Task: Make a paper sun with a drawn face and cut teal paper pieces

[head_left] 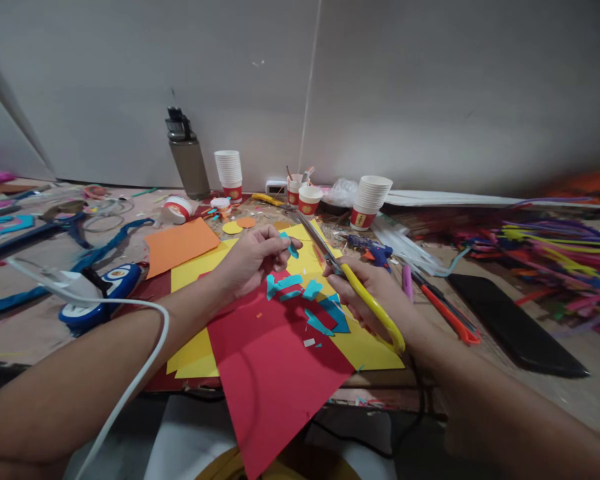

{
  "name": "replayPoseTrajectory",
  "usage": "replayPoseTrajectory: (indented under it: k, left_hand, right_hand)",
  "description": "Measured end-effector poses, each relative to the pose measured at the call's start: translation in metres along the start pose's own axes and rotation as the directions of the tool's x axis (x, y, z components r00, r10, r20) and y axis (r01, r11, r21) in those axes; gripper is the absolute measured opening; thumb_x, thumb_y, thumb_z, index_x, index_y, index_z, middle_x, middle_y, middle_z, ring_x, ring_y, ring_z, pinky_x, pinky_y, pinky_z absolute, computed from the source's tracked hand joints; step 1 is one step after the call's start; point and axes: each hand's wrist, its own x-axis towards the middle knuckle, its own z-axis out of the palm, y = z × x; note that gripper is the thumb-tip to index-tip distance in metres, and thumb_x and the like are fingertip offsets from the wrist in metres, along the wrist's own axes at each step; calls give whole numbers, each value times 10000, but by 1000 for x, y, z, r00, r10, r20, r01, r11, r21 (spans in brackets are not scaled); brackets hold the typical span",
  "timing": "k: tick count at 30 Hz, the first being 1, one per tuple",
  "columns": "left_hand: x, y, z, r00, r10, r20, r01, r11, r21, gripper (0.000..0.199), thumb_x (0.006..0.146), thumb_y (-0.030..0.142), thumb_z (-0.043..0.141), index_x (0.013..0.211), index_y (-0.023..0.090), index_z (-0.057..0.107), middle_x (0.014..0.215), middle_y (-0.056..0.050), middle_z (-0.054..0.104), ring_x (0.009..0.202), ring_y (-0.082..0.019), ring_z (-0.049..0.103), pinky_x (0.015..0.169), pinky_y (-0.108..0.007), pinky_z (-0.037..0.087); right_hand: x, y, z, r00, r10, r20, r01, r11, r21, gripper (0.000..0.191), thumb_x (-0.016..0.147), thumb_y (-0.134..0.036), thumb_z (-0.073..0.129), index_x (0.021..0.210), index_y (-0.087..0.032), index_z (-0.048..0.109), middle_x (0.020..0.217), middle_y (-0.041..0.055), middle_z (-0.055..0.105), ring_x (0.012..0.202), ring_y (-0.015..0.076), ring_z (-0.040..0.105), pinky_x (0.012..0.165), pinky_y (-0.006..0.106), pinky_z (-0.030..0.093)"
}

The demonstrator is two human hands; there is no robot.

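Our L hand (253, 257) grip pinches blue scrap (293, 249); R hand (391, 290) grip wraps scissors (374, 304). Blades aim approx 11 o'clock, nr L hand: poss. nick if we swing inward.

Both hands (313, 273) raised, seemingly curled.

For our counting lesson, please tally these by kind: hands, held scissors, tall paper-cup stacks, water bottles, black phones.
Left hand, right hand: 2
Held scissors: 1
Left tall paper-cup stack, right tall paper-cup stack: 2
Water bottle: 1
Black phone: 1
Total: 7
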Motion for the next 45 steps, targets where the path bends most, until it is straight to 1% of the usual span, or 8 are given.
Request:
replayPoseTrajectory:
  k: [4,7,11,18,23,31,37,45]
  left_hand:
    - [2,0,-3,1000,-21,-3,21,1000,-11,133,757,150,679,787,129,550,769,-36,666,570,-58,578,571,-178,497]
    - [3,0,-3,999,-43,-19,42,999,-34,125,744,91,659,829,118,572,788,-45,680,618,-76,629,643,-191,537]
    - [4,-2,-2,997,-42,-70,39,998,-45,133,736,58,667,795,117,564,726,-31,674,585,-66,628,613,-164,532]
    - [5,-2,-3,993,-42,-111,38,999,-36,162,711,144,748,756,113,595,634,12,615,520,-60,578,403,-124,419]
    - [5,-2,-1,984,-48,-169,34,996,-86,139,748,126,718,711,114,585,569,11,597,487,-55,566,428,-114,448]
    - [5,-2,2,984,-63,-164,48,994,-97,116,835,63,594,725,100,596,599,-28,642,535,-74,625,526,-138,522]
    - [2,-3,4,990,-33,-140,19,995,-99,101,834,93,595,734,100,609,604,-31,639,570,-96,637,539,-166,533]
    - [0,-4,7,986,-18,-163,1,995,-104,66,813,102,619,748,99,627,638,-36,652,599,-105,647,593,-194,549]
  right_hand:
    - [-2,0,0,999,-46,7,46,995,-90,292,894,-470,489,772,-205,506,614,-29,451,548,108,410,496,244,308]
    - [-4,1,1,996,-86,8,86,992,-97,305,907,-481,475,775,-206,475,694,-17,464,619,118,418,547,251,333]
    - [-4,1,3,992,-120,38,123,989,-82,310,916,-481,457,775,-205,455,739,-10,459,660,129,414,592,263,351]
    - [-5,-3,1,991,-111,81,114,993,-31,273,902,-479,501,888,-206,498,847,10,544,754,157,486,669,269,392]
    - [-5,-8,-1,984,-147,103,151,988,-34,268,894,-468,528,917,-204,490,859,3,538,768,153,477,667,257,388]
    - [-4,-12,-3,988,-66,141,84,989,-125,336,901,-531,480,844,-200,481,760,-14,469,687,138,410,583,260,318]
    - [-4,-15,-3,981,-51,185,68,994,-88,379,898,-568,448,818,-198,469,746,-20,429,670,128,384,586,263,316]
    - [-4,-12,-3,979,-60,193,77,994,-79,370,907,-556,444,852,-194,497,770,-7,484,683,133,417,597,263,334]
